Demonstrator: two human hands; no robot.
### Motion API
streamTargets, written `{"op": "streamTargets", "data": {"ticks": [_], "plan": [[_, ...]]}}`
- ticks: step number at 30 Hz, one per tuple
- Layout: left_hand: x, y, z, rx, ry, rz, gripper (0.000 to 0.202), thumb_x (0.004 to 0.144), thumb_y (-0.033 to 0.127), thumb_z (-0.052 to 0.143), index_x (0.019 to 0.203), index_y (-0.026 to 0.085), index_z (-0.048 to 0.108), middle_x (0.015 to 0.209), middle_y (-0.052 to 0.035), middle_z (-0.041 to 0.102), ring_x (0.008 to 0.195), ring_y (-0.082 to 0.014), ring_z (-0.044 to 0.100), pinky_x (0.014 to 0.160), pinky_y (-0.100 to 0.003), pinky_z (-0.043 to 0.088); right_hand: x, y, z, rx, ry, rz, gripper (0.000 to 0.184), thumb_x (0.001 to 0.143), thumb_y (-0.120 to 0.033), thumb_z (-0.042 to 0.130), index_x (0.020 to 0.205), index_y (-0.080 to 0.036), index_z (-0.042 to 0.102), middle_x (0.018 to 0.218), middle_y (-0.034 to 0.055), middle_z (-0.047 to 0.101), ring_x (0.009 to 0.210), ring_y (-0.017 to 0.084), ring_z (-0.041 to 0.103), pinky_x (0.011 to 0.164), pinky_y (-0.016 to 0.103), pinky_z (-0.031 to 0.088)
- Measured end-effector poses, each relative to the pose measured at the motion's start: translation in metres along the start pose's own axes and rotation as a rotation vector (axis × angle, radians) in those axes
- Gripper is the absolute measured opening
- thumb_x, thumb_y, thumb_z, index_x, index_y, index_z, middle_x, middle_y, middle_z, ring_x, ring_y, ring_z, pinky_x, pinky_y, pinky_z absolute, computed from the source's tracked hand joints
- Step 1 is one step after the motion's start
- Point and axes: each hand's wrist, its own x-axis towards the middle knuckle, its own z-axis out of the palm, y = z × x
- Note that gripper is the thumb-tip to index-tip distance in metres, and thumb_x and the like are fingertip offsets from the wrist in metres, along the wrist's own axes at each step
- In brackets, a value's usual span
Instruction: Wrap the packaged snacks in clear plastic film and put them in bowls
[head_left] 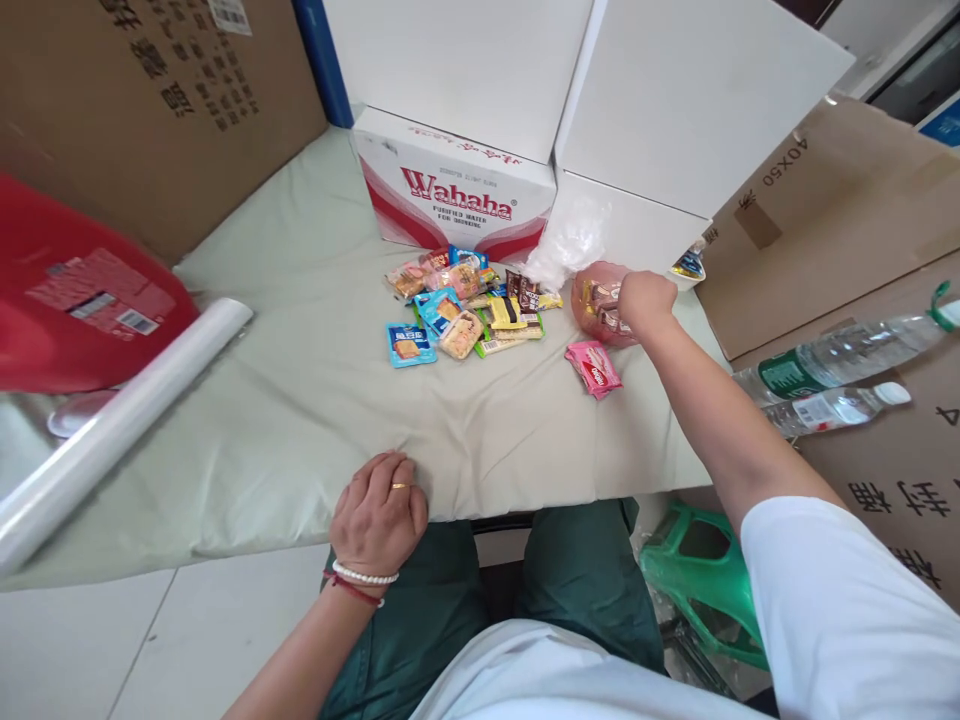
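My right hand (649, 302) is closed at the right side of a pinkish see-through bowl (592, 325), its fingertips hidden from me. Brown-wrapped packets (609, 297) show inside the bowl, partly behind the hand; whether my fingers hold one I cannot make out. Just in front of the bowl lies a pink snack packet (593, 369). My left hand (381, 512), with a ring and bracelets, rests on the table's front edge, fingers curled in and nothing visible in them. Beyond it sits a pile of mixed snack packets (465, 305), among them a blue packet (410, 345).
A Wahaha water carton (457, 190) and white boxes (637, 100) stand behind the snacks. Crumpled clear plastic (574, 240) lies by the bowl. At left are a red container (82, 290) and a plastic film roll (127, 425). Bottles (832, 370) and a green stool (705, 580) are at right.
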Motion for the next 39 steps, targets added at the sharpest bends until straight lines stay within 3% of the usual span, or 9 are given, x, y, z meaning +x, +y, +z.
{"op": "streamTargets", "data": {"ticks": [6, 12, 15, 18, 23, 26, 29, 32, 39], "plan": [[0.002, 0.0, -0.003, 0.014, 0.017, 0.02, 0.031, 0.084, 0.013, 0.061, 0.113, 0.021, 0.069, 0.115, -0.011, 0.076, 0.113, -0.0308, 0.068, 0.092, -0.042, 0.05, 0.013, -0.067, 0.037, -0.191, -0.184, -0.362, 0.045, 0.096, -0.026, 0.064, 0.14, -0.014, 0.065, 0.14, 0.0195, 0.062, 0.117, 0.029, 0.065, 0.096, 0.038, 0.047], [0.004, 0.003, -0.006, 0.036, 0.016, 0.029, 0.029, 0.085, 0.012, 0.06, 0.112, 0.02, 0.068, 0.112, -0.0111, 0.076, 0.112, -0.0301, 0.068, 0.095, -0.041, 0.051, 0.005, -0.084, 0.059, 0.035, -0.122, -0.204, 0.021, 0.096, -0.014, 0.053, 0.105, -0.013, 0.072, 0.104, 0.0144, 0.072, 0.099, 0.023, 0.066, 0.089, 0.035, 0.047], [0.003, 0.002, -0.005, 0.009, 0.017, 0.01, 0.026, 0.087, 0.013, 0.06, 0.11, 0.02, 0.069, 0.112, -0.0115, 0.076, 0.113, -0.0299, 0.068, 0.094, -0.041, 0.05, -0.046, -0.069, 0.049, 0.415, -0.178, -0.088, 0.02, 0.096, -0.036, 0.059, 0.093, -0.017, 0.066, 0.078, 0.0029, 0.065, 0.068, 0.014, 0.058, 0.066, 0.026, 0.046], [0.005, 0.004, -0.005, -0.078, -0.006, -0.097, 0.014, 0.091, 0.02, 0.062, 0.103, 0.021, 0.07, 0.111, -0.0121, 0.076, 0.111, -0.0302, 0.068, 0.094, -0.043, 0.051, -0.128, -0.047, 0.042, 0.998, -0.414, 0.132, 0.043, 0.073, -0.058, 0.08, 0.077, -0.022, 0.056, 0.059, -0.007, 0.048, 0.048, 0.009, 0.04, 0.047, 0.022, 0.03], [0.021, 0.035, -0.01, -0.545, -0.078, -0.507, 0.024, 0.098, 0.045, 0.06, 0.101, 0.022, 0.066, 0.098, -0.0086, 0.073, 0.097, -0.0258, 0.069, 0.09, -0.043, 0.055, -0.26, -0.028, 0.036, 1.192, -0.549, 0.346, 0.05, 0.063, -0.064, 0.085, 0.074, -0.023, 0.06, 0.054, -0.0084, 0.043, 0.044, 0.007, 0.026, 0.043, 0.024, 0.016], [0.035, 0.072, -0.011, -1.042, -0.23, -0.74, 0.049, 0.094, 0.058, 0.065, 0.127, 0.022, 0.06, 0.124, -0.0124, 0.069, 0.104, -0.0235, 0.071, 0.086, -0.039, 0.059, -0.307, -0.033, 0.026, 1.212, -0.558, 0.349, 0.05, 0.067, -0.068, 0.083, 0.075, -0.023, 0.063, 0.054, -0.0073, 0.044, 0.047, 0.008, 0.027, 0.046, 0.025, 0.018], [0.045, 0.099, -0.008, -1.392, -0.446, -0.886, 0.069, 0.074, 0.057, 0.087, 0.129, 0.024, 0.062, 0.134, -0.0144, 0.066, 0.106, -0.0241, 0.071, 0.08, -0.035, 0.06, -0.328, -0.038, 0.014, 1.208, -0.618, 0.264, 0.048, 0.071, -0.068, 0.082, 0.078, -0.023, 0.068, 0.059, -0.0051, 0.049, 0.052, 0.01, 0.034, 0.05, 0.025, 0.024], [0.047, 0.106, -0.005, -1.574, -0.588, -1.008, 0.055, 0.06, 0.051, 0.096, 0.096, 0.019, 0.07, 0.093, -0.0056, 0.073, 0.077, -0.0159, 0.068, 0.067, -0.028, 0.056, -0.332, -0.032, 0.006, 1.185, -0.614, 0.222, 0.047, 0.072, -0.068, 0.082, 0.08, -0.023, 0.071, 0.061, -0.0044, 0.051, 0.054, 0.011, 0.037, 0.051, 0.026, 0.026], [0.038, 0.085, -0.013, -1.628, -0.339, -1.203, 0.05, 0.059, 0.043, 0.098, 0.084, 0.019, 0.062, 0.075, 0.0055, 0.063, 0.067, -0.0076, 0.062, 0.064, -0.021, 0.054, -0.323, 0.0, 0.003, 1.237, -0.515, 0.39, 0.048, 0.067, -0.065, 0.087, 0.077, -0.022, 0.07, 0.056, -0.006, 0.045, 0.05, 0.009, 0.03, 0.049, 0.026, 0.02]]}}
